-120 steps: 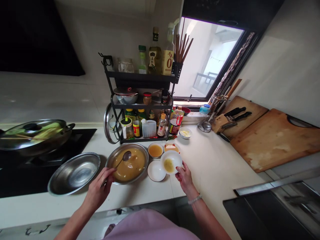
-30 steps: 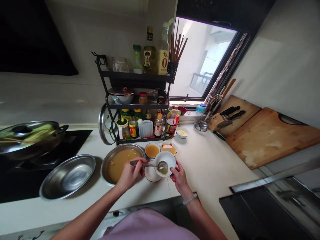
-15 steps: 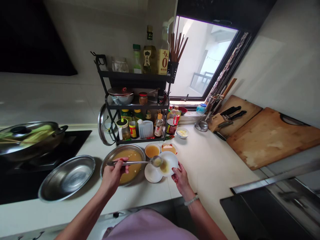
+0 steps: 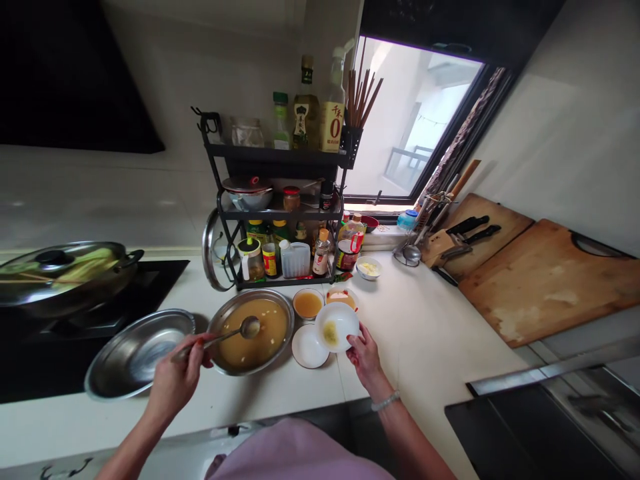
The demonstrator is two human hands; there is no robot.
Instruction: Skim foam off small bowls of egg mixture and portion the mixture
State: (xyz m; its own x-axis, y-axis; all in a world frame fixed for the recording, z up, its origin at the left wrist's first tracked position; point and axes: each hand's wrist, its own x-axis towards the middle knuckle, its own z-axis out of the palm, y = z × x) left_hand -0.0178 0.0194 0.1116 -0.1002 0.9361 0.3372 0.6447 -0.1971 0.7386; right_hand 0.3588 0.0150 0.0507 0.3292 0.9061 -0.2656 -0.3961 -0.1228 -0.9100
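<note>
My left hand (image 4: 176, 381) is closed on the handle of a metal ladle (image 4: 249, 327), whose bowl hovers over the yellow-brown soup in a wide steel basin (image 4: 253, 332). My right hand (image 4: 364, 357) grips the rim of a small white bowl (image 4: 337, 326) holding a little soup, tilted slightly above the counter. An empty white bowl (image 4: 309, 346) sits just left of it. Behind stand two more small bowls, one with orange liquid (image 4: 307, 303) and one partly hidden (image 4: 341, 296).
An empty steel basin (image 4: 137, 353) lies left of the soup. A lidded wok (image 4: 65, 270) sits on the black hob. A black rack of bottles and jars (image 4: 280, 200) stands behind, with wooden cutting boards (image 4: 545, 277) and a knife block (image 4: 443, 243) on the right.
My left hand drew the ladle back from over the white bowl to above the soup basin. The white bowl stays in my right hand, now holding a little more soup than four seconds ago.
</note>
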